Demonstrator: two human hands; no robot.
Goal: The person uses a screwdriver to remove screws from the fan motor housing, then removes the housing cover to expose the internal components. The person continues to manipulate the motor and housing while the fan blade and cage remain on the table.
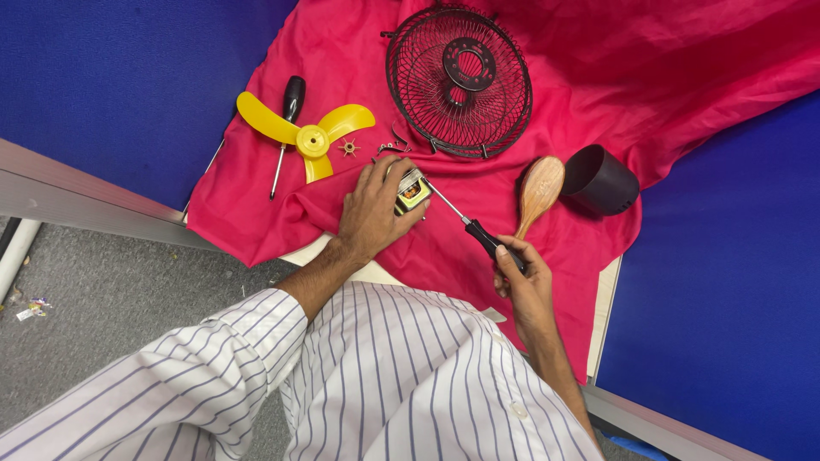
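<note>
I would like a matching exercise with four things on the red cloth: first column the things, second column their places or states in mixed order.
Things:
1. yellow three-blade plastic fan propeller
2. black round wire fan grille
3. small metal fan motor
4. black-handled screwdriver with a long metal shaft

Places or states:
A. under the left hand
B. handle held in the right hand
C. far side of the cloth, beyond the hands
D. beside a second, unheld screwdriver

Pairs: 1-D, 2-C, 3-A, 4-B
</note>
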